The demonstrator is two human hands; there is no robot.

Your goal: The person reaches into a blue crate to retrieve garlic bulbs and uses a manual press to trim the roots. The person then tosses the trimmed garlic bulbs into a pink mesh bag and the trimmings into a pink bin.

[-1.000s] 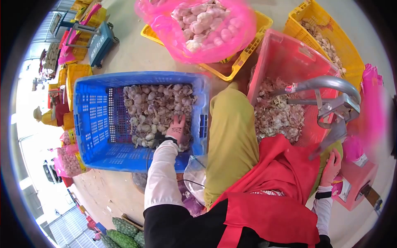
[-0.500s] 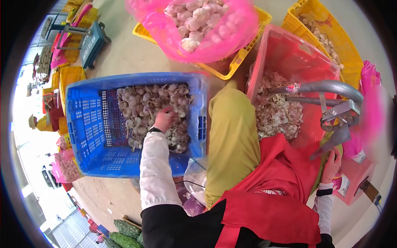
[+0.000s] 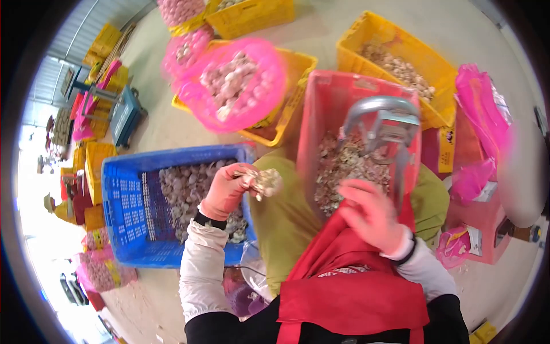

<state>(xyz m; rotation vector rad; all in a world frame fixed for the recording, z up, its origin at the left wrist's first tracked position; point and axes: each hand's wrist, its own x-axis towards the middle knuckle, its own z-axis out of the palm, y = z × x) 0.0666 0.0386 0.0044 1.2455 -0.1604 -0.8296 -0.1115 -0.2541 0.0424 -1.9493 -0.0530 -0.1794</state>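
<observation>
My left hand (image 3: 223, 193) grips a garlic bulb (image 3: 267, 183) by its dry stem, held above my knee at the right side of the blue crate (image 3: 123, 215). More unpeeled garlic (image 3: 189, 183) lies inside that crate. My right hand (image 3: 375, 221), slightly blurred, has its fingers apart and nothing in it. It hovers over my red apron, beside a curved metal tool with a lever (image 3: 384, 123). The tool stands over a red crate (image 3: 312, 123), where loose garlic skins and scraps (image 3: 344, 169) are piled.
Ahead, a pink mesh bag of garlic bulbs (image 3: 229, 83) rests on a yellow crate (image 3: 298, 74). Another yellow crate (image 3: 355, 46) holds garlic pieces. A blue platform cart (image 3: 127, 117) stands at the left, with filled mesh bags (image 3: 100, 272) nearer. Pink bags (image 3: 481, 109) lie at the right.
My left hand has come up out of the blue crate with a garlic bulb. My right hand has moved from beside my right leg to above my lap. The view has shifted.
</observation>
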